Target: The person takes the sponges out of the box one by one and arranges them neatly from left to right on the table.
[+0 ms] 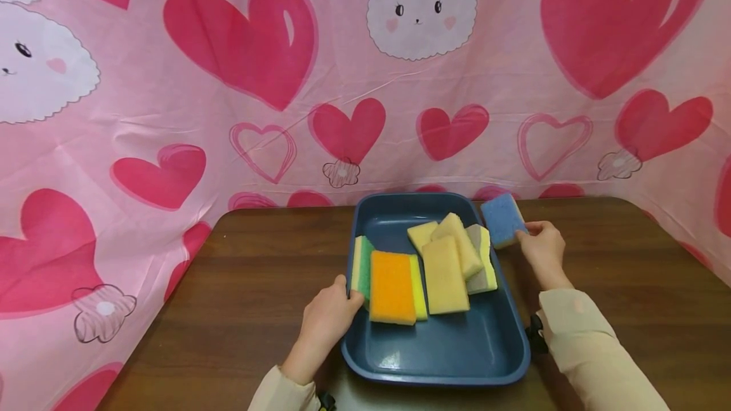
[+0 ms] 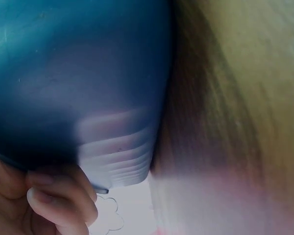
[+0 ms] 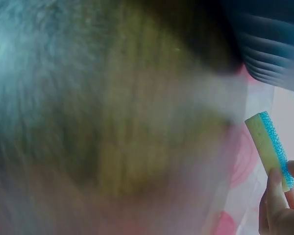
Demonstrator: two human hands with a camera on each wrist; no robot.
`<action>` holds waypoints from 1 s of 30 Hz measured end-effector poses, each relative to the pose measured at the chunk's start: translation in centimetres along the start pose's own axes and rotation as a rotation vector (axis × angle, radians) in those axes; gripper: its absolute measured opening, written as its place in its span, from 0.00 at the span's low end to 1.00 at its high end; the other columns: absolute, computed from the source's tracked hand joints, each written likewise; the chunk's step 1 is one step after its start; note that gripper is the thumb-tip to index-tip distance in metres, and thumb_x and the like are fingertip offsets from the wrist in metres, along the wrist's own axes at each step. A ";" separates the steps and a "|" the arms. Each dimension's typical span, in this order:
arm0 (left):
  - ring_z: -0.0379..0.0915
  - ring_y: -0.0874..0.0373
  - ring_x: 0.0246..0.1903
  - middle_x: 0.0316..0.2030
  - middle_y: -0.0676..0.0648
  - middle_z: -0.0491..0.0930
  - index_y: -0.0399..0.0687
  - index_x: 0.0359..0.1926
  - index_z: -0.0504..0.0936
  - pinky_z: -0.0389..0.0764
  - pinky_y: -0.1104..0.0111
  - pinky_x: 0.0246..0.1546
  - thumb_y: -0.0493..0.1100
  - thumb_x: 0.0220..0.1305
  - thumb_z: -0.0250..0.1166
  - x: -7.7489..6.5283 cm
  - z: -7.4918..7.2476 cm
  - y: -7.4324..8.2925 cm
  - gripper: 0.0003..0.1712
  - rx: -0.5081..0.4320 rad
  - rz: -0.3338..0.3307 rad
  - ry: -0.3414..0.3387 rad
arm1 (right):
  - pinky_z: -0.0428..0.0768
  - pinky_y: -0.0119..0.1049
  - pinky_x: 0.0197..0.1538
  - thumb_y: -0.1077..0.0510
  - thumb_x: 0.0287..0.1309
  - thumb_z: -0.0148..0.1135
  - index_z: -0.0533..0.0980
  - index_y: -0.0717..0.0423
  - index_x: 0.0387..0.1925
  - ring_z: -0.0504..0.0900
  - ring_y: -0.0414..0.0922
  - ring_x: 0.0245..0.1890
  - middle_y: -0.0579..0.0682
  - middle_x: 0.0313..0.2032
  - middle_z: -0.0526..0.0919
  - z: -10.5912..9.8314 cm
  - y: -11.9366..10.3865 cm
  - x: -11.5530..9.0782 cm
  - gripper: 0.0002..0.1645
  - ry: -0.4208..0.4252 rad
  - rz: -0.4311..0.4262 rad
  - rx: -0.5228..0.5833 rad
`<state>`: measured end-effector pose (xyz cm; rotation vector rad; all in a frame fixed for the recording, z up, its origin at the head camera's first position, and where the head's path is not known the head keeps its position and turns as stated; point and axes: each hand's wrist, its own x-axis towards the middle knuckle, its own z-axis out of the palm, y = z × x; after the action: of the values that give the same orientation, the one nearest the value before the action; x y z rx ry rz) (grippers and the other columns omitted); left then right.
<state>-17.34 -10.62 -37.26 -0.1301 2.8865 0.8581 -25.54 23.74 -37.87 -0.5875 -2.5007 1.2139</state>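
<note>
A deep blue plastic tray (image 1: 434, 360) stands on the table with several sponges in it. My left hand (image 1: 331, 309) grips its left rim, thumb over the edge; the left wrist view shows the fingers (image 2: 63, 196) curled against the outer side. Close to that thumb, a green-and-cream sponge (image 1: 363, 271) leans on the tray wall. Just outside the far right rim, my right hand (image 1: 542, 249) pinches a blue-faced sponge (image 1: 502, 221) by its near corner. The right wrist view shows this sponge (image 3: 267, 147) edge-on, with a pale yellow layer behind the blue one, between thumb and fingers.
Inside the tray, an orange sponge (image 1: 392, 287) overlaps a bright yellow one (image 1: 419, 287). Pale yellow sponges (image 1: 445, 274) lie piled to the right, over a grey-and-yellow sponge (image 1: 482, 262). Behind the brown wooden table (image 1: 274, 271) hangs a pink cloth (image 1: 400, 87) with hearts and rabbits.
</note>
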 end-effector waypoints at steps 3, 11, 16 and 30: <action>0.64 0.54 0.20 0.19 0.46 0.67 0.40 0.41 0.70 0.60 0.65 0.24 0.48 0.56 0.51 -0.1 0.0 0.1 0.17 -0.001 0.005 0.004 | 0.70 0.46 0.45 0.59 0.57 0.56 0.70 0.74 0.50 0.72 0.63 0.47 0.73 0.48 0.74 0.2 0.5 0.0 0.24 0.000 0.018 0.009; 0.63 0.54 0.20 0.19 0.46 0.67 0.40 0.40 0.70 0.60 0.65 0.24 0.49 0.56 0.51 -0.1 0.0 0.1 0.17 -0.003 0.000 0.017 | 0.70 0.46 0.46 0.59 0.57 0.55 0.70 0.75 0.50 0.72 0.65 0.48 0.74 0.49 0.73 -0.1 1.6 0.5 0.25 -0.018 0.032 -0.011; 0.63 0.54 0.19 0.19 0.46 0.66 0.40 0.39 0.70 0.60 0.65 0.23 0.48 0.57 0.51 -0.2 0.0 0.0 0.16 -0.001 0.008 0.029 | 0.66 0.55 0.56 0.58 0.59 0.52 0.68 0.77 0.51 0.69 0.69 0.52 0.76 0.52 0.70 -0.2 2.2 0.7 0.26 -0.072 0.048 -0.063; 0.63 0.54 0.19 0.19 0.46 0.66 0.40 0.40 0.70 0.59 0.65 0.23 0.48 0.57 0.50 -0.1 -0.1 0.0 0.17 -0.007 0.005 0.009 | 0.70 0.54 0.51 0.56 0.59 0.53 0.69 0.76 0.50 0.71 0.67 0.49 0.75 0.50 0.72 0.1 3.5 1.7 0.26 -0.141 0.056 -0.119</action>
<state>-17.24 -10.65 -37.12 -0.1276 2.8940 0.8709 -26.22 26.48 -40.58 -0.6251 -2.7061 1.1705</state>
